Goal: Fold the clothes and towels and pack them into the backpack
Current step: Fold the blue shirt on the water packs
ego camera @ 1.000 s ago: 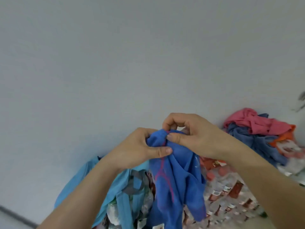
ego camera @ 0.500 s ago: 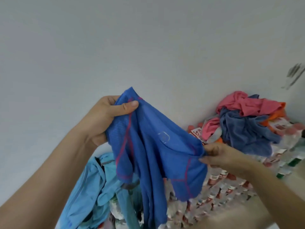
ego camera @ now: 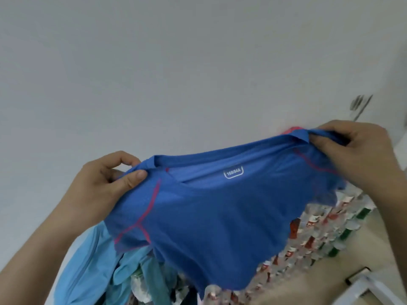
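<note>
Left hand (ego camera: 105, 186) pinches blue shirt (ego camera: 204, 216) at left shoulder, thumb over fabric. Shirt hangs in air, spread between both hands, size label facing camera, light blue backpack (ego camera: 88, 267) below left. Right hand (ego camera: 354, 155) pinches right shoulder. Fabric likely thin, light, floppy, maybe slippery; grip shoulder seams.

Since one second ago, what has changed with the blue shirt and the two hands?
The left hand and the right hand moved apart, the right one to the right, spreading the bunched blue shirt wide by its shoulders. Both keep pinching it. The light blue fabric below stayed put.
</note>
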A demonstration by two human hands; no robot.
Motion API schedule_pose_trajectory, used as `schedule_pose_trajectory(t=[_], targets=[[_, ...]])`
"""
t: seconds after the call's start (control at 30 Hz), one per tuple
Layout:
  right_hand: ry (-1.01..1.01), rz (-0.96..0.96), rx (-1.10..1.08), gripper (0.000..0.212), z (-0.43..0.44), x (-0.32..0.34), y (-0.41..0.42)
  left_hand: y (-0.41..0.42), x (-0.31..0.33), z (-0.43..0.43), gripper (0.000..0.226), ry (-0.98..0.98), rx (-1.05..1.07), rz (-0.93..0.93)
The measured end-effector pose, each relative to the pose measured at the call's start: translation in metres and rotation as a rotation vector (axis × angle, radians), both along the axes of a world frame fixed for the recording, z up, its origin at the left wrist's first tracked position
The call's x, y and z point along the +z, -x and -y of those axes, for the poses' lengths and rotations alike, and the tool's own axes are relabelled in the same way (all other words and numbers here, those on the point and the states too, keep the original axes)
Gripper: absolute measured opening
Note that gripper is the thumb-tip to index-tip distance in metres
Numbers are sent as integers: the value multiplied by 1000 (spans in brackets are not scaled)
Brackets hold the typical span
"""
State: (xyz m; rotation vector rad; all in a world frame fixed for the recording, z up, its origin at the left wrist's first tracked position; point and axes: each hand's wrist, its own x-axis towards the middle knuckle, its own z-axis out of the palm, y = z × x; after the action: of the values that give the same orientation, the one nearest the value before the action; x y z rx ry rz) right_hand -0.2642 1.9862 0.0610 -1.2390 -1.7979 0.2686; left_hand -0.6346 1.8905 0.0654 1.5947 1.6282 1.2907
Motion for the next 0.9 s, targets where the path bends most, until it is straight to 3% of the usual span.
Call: schedule_pose_trajectory(t=[0.1, 0.2, 0.33, 0.47, 0.6, 0.73, 0.9], targets=[[-34, -10, -12, 4, -13, 18, 0, 16, 4, -9, 58, 171, -209, 270], [-7, 161, -46, 9, -54, 6, 9, 32, -21, -37, 44, 286, -335, 364], [160, 307, -48, 6, -124, -72, 26, 40, -97, -83, 36, 256, -146, 76], [262, 370, -112, 4, -177, -145, 42, 40, -164, -127, 61, 207, 56, -272], [147, 395, -144, 6, -218, -191, 55, 31, -189, -164, 47, 230, 171, -617], [107, 428, -160, 9, -245, -230, 65, 17, -210, -184, 29, 248, 244, -697], [147, 495, -91, 6, -269, -261, 63, 15, -233, -198, 31, 350, 282, -687]])
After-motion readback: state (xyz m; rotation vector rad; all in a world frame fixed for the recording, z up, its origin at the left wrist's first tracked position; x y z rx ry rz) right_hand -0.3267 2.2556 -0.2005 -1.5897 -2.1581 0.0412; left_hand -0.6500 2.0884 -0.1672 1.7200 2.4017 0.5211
